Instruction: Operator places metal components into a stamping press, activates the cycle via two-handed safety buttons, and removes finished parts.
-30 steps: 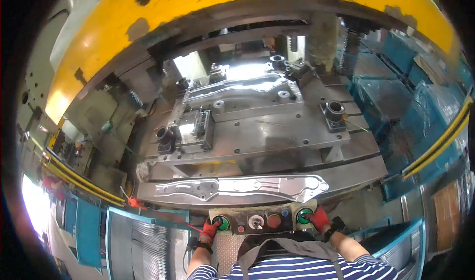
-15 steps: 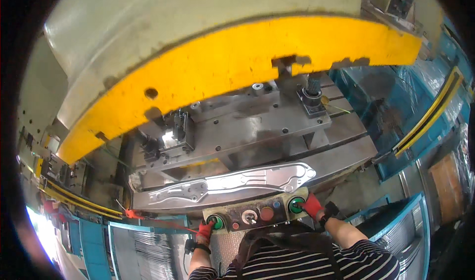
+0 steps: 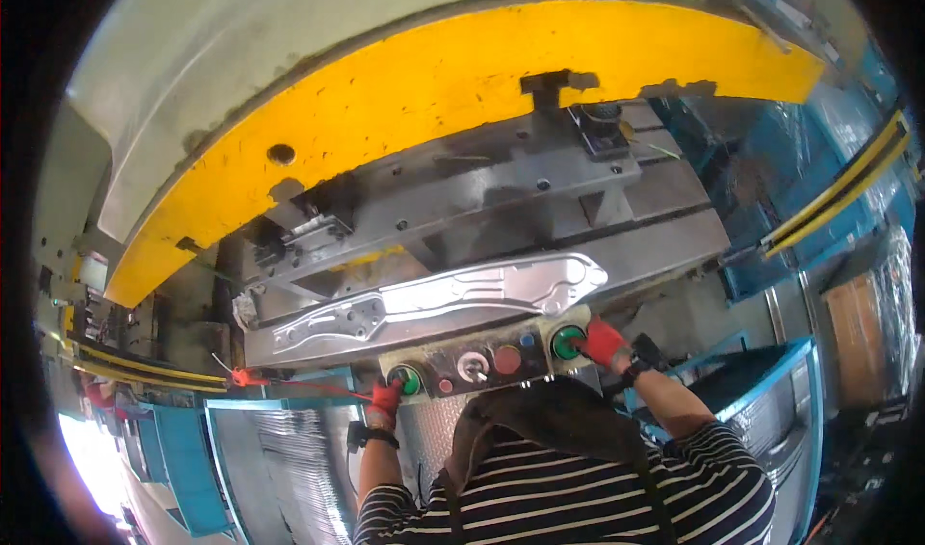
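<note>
My left hand (image 3: 383, 403), in a red glove with dark fingertips, reaches onto the left green button (image 3: 410, 381) of a control panel (image 3: 443, 366). On the right green button (image 3: 567, 344) rest the stretched fingers of my right hand (image 3: 604, 341), gloved the same way. Neither hand grips anything; the left fingertips are small and partly hard to make out. Just beyond the panel, a long shiny stamped metal part (image 3: 453, 290) lies on the front of the press bed (image 3: 665, 241). Between the green buttons sit a red button (image 3: 507, 360) and a pale round selector switch (image 3: 473, 367).
A yellow press beam (image 3: 405, 87) spans above the lower die (image 3: 472, 203), hiding its back. Yellow-black guard bars stand at left (image 3: 149, 372) and right (image 3: 838, 188). Blue racks of stacked metal parts flank me, left (image 3: 289, 468) and right (image 3: 771, 400). A red-handled tool (image 3: 241, 377) lies left.
The view has tilted, so panel, part and hands appear higher. The yellow beam sits closer over the die and covers more of its posts. Both hands stay on the green buttons.
</note>
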A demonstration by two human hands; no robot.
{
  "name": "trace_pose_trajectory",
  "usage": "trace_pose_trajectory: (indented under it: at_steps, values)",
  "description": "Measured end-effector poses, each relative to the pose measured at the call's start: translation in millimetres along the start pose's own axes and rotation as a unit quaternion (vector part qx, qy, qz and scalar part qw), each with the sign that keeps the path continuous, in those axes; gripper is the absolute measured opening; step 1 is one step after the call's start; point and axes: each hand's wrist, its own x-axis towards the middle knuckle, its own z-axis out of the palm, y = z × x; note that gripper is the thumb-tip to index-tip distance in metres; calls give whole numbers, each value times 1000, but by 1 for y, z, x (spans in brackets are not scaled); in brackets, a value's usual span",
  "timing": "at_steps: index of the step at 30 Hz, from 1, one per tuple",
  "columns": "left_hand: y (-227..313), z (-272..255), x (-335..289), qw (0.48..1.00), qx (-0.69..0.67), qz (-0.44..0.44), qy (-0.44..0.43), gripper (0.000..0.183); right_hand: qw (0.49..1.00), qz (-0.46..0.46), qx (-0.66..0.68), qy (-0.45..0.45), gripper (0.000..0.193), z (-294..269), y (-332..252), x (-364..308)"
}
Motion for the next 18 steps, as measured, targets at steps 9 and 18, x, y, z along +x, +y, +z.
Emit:
trace_pose_trajectory:
  at_steps: [9, 18]
  values:
    - [13, -1, -8, 997, -64, -43, -16, 53, 880, -393, -245, 105, 86, -20, -147, 29]
    - [97, 25, -60, 959, 60, 32, 276, 89, 822, -392, -406, 74, 77, 23, -169, 87]
